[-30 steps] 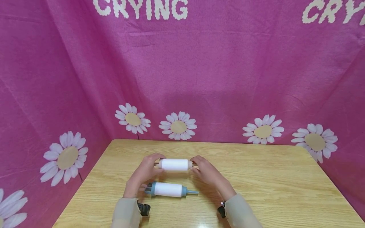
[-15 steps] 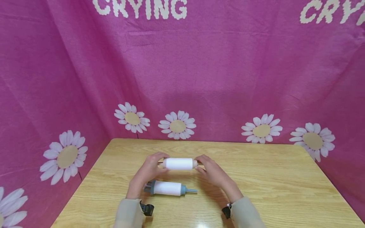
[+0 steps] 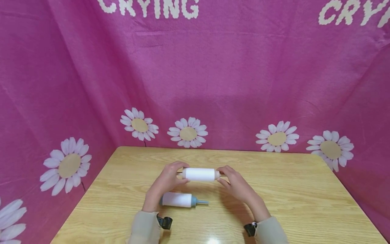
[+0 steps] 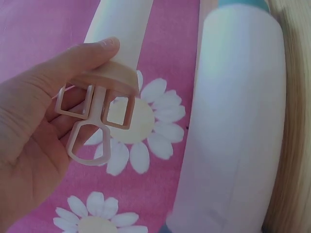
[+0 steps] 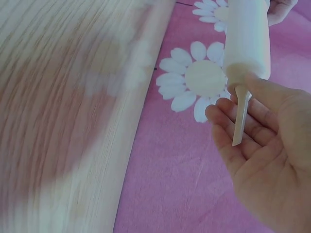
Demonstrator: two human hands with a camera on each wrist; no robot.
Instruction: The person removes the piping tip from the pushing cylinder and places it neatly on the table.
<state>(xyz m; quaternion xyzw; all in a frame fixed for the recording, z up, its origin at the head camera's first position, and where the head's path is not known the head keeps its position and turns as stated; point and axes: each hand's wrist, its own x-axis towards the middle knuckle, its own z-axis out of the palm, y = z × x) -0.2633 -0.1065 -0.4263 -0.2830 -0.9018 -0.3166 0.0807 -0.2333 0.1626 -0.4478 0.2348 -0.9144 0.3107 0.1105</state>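
A large syringe-like tool (image 3: 200, 174) with a white barrel and beige ends is held level above the table. My left hand (image 3: 169, 178) grips its handle end, thumb on the barrel; the left wrist view shows two square finger loops and a ring (image 4: 90, 143) there. At the other end my right hand (image 3: 236, 181) holds the beige collar, its thumb against it, with the narrow slanted tip (image 5: 240, 119) pointing over the fingers. A second such tool (image 3: 177, 200), white with blue-grey ends, lies on the table below, its handle end partly hidden behind my left arm.
The wooden table (image 3: 292, 196) runs back to a purple cloth (image 3: 228, 74) printed with white daisies and letters, which also hangs along the left and right sides. Black straps (image 3: 165, 222) sit at both wrists below beige sleeves.
Both hands have moved slightly to the right with the beige-ended tool, keeping the same hold. My left arm now covers the handle of the blue-grey one. The view has tilted a little.
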